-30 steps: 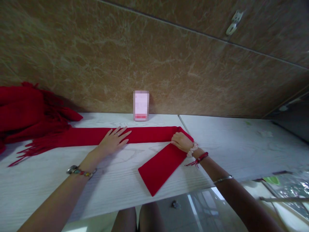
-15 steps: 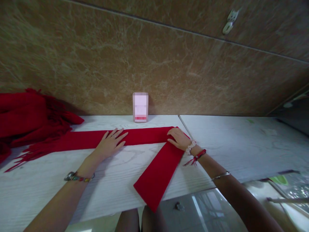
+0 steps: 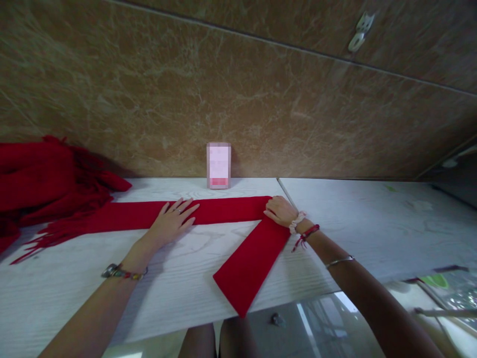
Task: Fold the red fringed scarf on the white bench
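A long red scarf (image 3: 231,210) lies folded narrow along the white table, its fringe at the left end. At its right it bends, and the other part (image 3: 253,263) slants down towards the front edge. My left hand (image 3: 173,219) rests flat on the left half of the strip with fingers spread. My right hand (image 3: 281,211) is closed over the corner where the scarf bends, its fingers curled on the cloth. The thumb and part of the corner are hidden under that hand.
A heap of red fringed cloth (image 3: 44,184) lies at the far left. A phone (image 3: 218,166) with a blurred screen leans against the brown marbled wall (image 3: 167,89). A white hook (image 3: 361,32) hangs on the wall. The white table (image 3: 179,278) has a seam near my right hand.
My right hand has curled its fingers in and shifted slightly right. The slanting part of the scarf has moved a little right and up. My left hand stays flat in place.
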Demonstrator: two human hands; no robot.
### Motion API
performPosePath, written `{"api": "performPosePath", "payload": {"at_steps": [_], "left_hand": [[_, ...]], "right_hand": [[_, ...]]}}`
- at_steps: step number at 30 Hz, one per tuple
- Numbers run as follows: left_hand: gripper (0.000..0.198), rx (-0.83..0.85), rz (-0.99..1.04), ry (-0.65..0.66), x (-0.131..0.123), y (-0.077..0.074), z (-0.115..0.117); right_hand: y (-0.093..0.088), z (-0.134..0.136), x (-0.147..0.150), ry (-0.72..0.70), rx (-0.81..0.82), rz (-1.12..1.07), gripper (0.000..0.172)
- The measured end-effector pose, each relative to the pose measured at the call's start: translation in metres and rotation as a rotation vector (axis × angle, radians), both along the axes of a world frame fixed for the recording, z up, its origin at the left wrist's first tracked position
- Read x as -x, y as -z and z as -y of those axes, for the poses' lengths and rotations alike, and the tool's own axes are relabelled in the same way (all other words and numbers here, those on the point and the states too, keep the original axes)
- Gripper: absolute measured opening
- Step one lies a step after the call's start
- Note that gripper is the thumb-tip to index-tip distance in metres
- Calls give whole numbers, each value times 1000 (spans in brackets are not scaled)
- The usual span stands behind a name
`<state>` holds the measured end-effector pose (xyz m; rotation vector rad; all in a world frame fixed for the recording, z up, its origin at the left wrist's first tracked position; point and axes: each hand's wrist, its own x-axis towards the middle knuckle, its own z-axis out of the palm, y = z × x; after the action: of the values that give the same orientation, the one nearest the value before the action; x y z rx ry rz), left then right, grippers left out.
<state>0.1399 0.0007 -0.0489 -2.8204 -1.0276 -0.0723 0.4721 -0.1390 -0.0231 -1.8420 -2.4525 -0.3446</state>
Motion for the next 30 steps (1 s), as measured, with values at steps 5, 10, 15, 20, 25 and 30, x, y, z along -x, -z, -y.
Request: {"api": "performPosePath", "payload": {"at_steps": [5, 10, 15, 20, 25, 30], "left_hand": [[44, -24, 22, 0, -2, -2, 4], [43, 8, 8, 76, -6, -6, 10], [42, 64, 44, 68, -13, -12, 21], [44, 189, 161, 461, -48, -24, 57], [43, 407, 74, 728, -74, -20, 78], [43, 449, 57, 725, -71, -17, 73]], "right_hand": [[3, 3, 4, 46, -92, -84, 33], [13, 3, 8, 136, 11, -8, 40], [17, 0, 11, 163, 94, 29, 42], [12, -2, 12, 168, 116, 22, 43], [9, 0, 8, 265, 131, -28, 45], [16, 0, -5, 302, 144, -67, 45]]}}
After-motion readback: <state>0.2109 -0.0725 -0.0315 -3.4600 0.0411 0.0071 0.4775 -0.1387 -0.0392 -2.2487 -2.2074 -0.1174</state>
